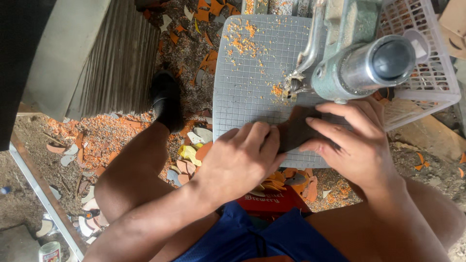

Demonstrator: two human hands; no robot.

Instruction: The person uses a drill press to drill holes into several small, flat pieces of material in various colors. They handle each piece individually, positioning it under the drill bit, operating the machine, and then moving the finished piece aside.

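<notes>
My left hand [240,162] and my right hand [354,143] both press on a dark, flat sole-shaped piece [294,131] lying on a grey gridded work plate [247,82]. Fingers of both hands rest on the piece; its far end reaches toward the cutting point [292,87] of a green machine with a shiny metal cylinder [364,63]. Orange shavings [242,41] are scattered over the plate. Much of the dark piece is hidden under my hands.
A white plastic crate [432,77] stands at the right behind the machine. Orange, grey and white scrap cut-outs [191,155] litter the ground. A stack of thin sheets [119,63] stands at the left. My foot in a black shoe [167,99] rests on the ground. A can [50,251] stands bottom left.
</notes>
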